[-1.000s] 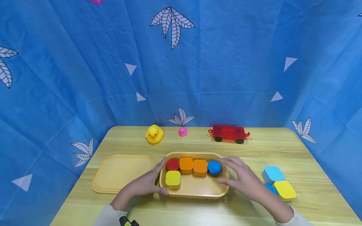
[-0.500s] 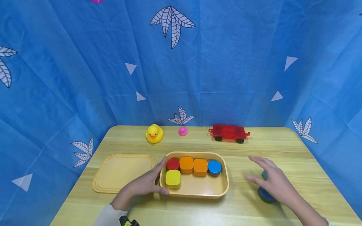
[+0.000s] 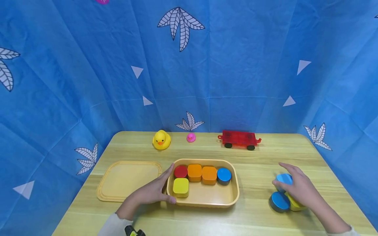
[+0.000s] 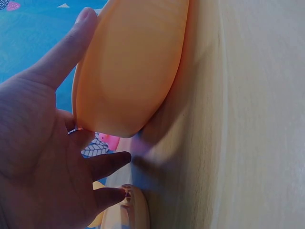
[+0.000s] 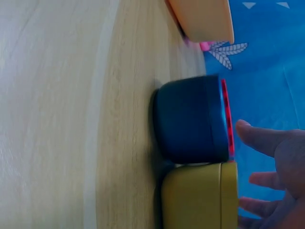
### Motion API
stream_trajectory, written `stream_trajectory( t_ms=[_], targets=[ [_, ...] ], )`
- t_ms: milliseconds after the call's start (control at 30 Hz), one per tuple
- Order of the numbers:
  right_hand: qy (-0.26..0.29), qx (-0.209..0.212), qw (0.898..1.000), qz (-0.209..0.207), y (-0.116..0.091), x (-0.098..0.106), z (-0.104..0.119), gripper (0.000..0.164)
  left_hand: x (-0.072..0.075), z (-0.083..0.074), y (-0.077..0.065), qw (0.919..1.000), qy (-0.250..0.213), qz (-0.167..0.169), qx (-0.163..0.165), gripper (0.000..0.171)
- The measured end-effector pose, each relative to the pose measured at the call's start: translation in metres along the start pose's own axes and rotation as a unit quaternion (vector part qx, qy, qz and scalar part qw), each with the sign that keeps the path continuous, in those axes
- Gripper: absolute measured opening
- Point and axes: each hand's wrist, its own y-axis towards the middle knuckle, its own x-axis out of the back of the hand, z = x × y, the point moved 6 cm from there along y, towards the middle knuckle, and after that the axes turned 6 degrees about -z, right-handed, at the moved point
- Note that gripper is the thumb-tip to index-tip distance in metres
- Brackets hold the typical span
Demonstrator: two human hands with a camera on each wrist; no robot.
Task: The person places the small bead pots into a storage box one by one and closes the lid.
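An orange plastic box [image 3: 206, 204] stands mid-table, holding a red round block [image 3: 180, 171], two orange blocks [image 3: 202, 173], a blue round block [image 3: 224, 175] and a yellow square block [image 3: 180, 186]. My left hand [image 3: 149, 192] holds the box's left end, thumb at the near corner and forefinger at the far one; its other fingers spread free in the left wrist view. Above the loose blocks at right, my right hand [image 3: 299, 186] hovers with fingers apart. Below it are a light blue block [image 3: 284, 179], a dark blue round block [image 3: 279, 202] and a partly hidden yellow block [image 5: 200, 198].
A flat orange lid [image 3: 128, 182] lies left of the box. Along the table's back stand a yellow duck [image 3: 161, 140], a small pink duck [image 3: 191, 137] and a red wheeled wagon [image 3: 239, 139]. A blue curtain [image 3: 251, 65] hangs behind.
My right hand has left the box's right end and moved right, over the loose blocks. The left hand and the box have stayed in place.
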Motion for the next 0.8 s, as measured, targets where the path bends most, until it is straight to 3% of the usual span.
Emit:
stream_trajectory(
  t_ms=[433, 800],
  targets=[
    [-0.014, -0.026, 0.999, 0.040, 0.0045, -0.0066, -0.0124, 0.086, 0.0000, -0.0001, -0.0008, 1.0000, -0.003, 0.000, 0.000, 0.128],
    [-0.023, -0.025, 0.999, 0.032, 0.0057, -0.0031, -0.0099, 0.081, -0.0003, 0.0019, 0.0002, 1.0000, -0.004, 0.001, 0.002, 0.129]
  ],
)
